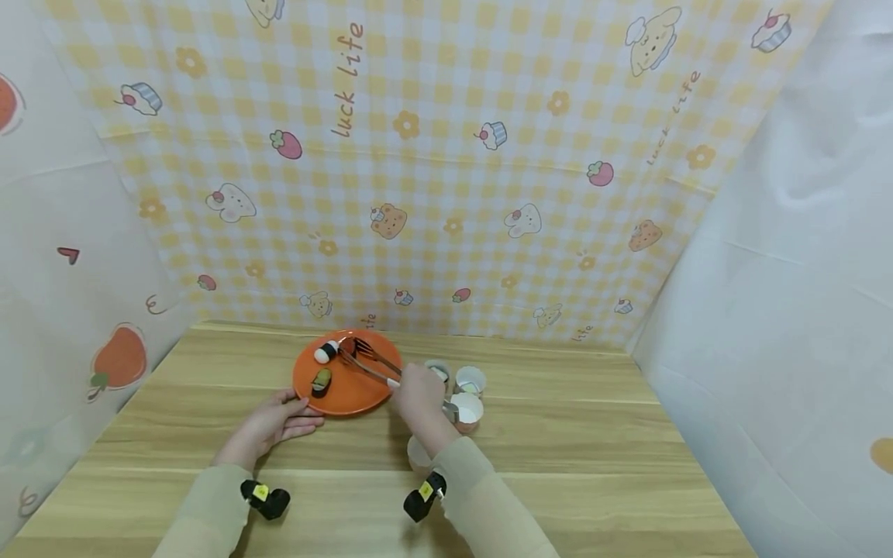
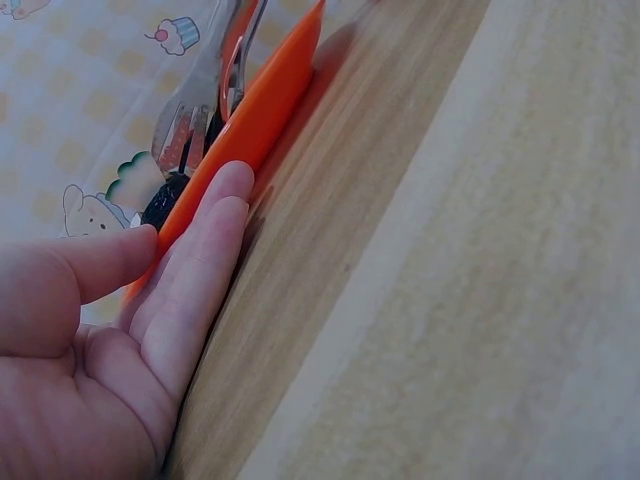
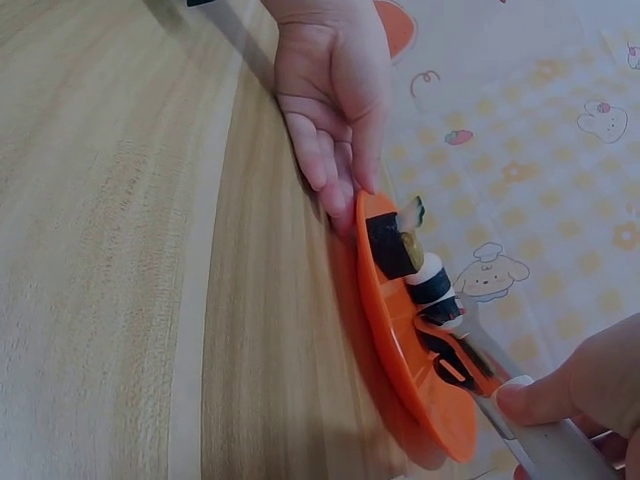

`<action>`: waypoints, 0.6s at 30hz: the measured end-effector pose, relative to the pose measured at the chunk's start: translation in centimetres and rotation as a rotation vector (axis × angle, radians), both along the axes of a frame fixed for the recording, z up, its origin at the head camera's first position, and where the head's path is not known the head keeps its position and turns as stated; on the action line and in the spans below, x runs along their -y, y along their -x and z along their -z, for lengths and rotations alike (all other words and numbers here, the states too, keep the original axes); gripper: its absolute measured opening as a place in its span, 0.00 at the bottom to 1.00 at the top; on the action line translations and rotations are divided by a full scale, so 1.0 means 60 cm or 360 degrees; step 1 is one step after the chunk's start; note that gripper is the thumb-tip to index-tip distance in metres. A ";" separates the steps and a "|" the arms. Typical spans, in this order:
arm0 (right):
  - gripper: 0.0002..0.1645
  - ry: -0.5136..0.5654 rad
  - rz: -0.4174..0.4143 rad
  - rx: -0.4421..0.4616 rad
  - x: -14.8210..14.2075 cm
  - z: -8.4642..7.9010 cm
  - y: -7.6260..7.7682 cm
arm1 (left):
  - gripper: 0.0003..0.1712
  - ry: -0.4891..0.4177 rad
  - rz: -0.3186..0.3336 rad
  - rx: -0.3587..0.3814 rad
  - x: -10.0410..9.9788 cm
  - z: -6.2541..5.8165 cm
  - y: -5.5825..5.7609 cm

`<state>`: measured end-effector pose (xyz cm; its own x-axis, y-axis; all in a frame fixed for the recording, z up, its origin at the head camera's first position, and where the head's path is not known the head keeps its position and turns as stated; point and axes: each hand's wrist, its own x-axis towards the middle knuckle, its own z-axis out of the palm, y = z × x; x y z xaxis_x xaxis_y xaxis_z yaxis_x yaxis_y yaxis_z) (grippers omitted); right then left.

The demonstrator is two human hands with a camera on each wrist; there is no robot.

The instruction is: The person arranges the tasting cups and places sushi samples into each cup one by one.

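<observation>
My left hand (image 1: 272,422) holds the near left rim of an orange plate (image 1: 356,394), thumb at the top edge and fingers underneath. In my right hand (image 1: 421,397) are metal serving tongs (image 1: 373,373) with a forked end and a pale handle (image 3: 560,452). Their tips reach over the plate, around a dark sushi piece with a reddish top (image 1: 348,346). Beside it lies a white rice piece with a black band (image 1: 325,353). Nearer the left hand sits a seaweed-wrapped piece with a greenish topping (image 1: 321,383).
Several small pale cups stand right of the plate, among them a white cup (image 1: 470,380) with something greenish inside and another cup (image 1: 466,409) nearer. One more cup (image 1: 418,453) is partly behind the right forearm. A checked cloth (image 1: 446,256) hangs behind the wooden table (image 1: 593,434).
</observation>
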<state>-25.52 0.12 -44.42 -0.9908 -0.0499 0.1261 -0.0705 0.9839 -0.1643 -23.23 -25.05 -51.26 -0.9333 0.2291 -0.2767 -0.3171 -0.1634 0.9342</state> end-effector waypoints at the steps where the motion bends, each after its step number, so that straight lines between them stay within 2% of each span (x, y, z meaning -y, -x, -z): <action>1: 0.20 0.0003 0.0000 0.0009 -0.001 0.000 0.000 | 0.27 0.0001 0.0003 -0.0004 0.000 0.000 0.000; 10: 0.19 0.0032 -0.0026 0.0063 -0.010 -0.002 0.002 | 0.26 0.0012 -0.0014 -0.0008 -0.002 -0.001 -0.003; 18: 0.20 0.0015 -0.0059 0.0048 -0.019 0.002 0.001 | 0.28 -0.0001 -0.0016 -0.0020 -0.003 0.003 -0.007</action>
<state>-25.60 1.26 -44.51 -0.9916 -0.0858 0.0970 -0.1019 0.9790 -0.1763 -22.84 -24.86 -51.42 -0.9390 0.2196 -0.2647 -0.3035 -0.1669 0.9381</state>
